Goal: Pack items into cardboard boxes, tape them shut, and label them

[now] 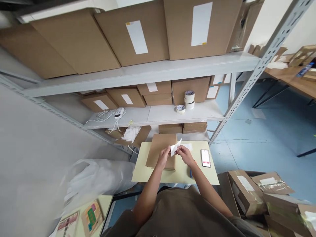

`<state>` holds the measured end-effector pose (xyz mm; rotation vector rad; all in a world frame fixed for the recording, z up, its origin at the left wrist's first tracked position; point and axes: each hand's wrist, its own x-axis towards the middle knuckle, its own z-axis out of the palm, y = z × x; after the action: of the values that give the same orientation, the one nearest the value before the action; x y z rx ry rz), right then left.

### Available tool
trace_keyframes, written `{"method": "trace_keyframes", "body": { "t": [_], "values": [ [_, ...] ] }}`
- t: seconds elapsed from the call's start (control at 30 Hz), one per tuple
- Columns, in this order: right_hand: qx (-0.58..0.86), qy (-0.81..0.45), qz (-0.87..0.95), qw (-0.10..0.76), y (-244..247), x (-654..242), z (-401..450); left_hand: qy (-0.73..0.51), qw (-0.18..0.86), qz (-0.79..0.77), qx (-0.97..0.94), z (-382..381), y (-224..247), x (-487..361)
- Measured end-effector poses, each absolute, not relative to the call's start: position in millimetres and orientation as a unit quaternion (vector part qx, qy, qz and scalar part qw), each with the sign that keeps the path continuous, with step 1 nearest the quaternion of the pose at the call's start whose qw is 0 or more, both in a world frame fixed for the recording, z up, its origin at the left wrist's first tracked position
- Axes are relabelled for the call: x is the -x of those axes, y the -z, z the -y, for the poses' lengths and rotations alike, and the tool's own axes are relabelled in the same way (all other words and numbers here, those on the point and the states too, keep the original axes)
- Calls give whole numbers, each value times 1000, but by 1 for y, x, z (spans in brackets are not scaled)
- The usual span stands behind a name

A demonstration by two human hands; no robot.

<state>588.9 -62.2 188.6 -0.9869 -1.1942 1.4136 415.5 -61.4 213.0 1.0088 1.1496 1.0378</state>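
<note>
A small white paper label (175, 147), bent along its length, is pinched between both of my hands above a brown cardboard box (158, 149). My left hand (164, 157) grips the label's left edge, over the right part of the box. On the other side, my right hand (184, 154) has its fingers closed on the label's lower right edge. The box lies flat on a pale yellow table (142, 161). Behind my right hand lies another white paper (188, 146). A blue ring-shaped item (191, 174) is partly hidden by my right forearm.
A phone (205, 158) lies at the table's right side. Ahead, a metal shelf (163, 113) holds boxes, tape rolls (189, 97) and a white power strip (119, 113). A plastic bag (98, 176) bulges at left; taped cartons (247, 191) are piled at right.
</note>
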Motion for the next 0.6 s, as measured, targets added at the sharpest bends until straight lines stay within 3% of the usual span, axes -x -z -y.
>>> {"method": "trace_keyframes", "body": {
  "t": [0.33,0.5,0.6],
  "values": [
    [396,-619,482,476,-174,-549,59,-453,503,-577,-457,80,-191,-390],
    [404,-649,452,460,-176,-535,48,-529,529,-568,-343,69,-170,-349],
    [442,-632,402,493,-175,-529,37,-606,506,-568,-232,53,-163,-300]
  ]
}}
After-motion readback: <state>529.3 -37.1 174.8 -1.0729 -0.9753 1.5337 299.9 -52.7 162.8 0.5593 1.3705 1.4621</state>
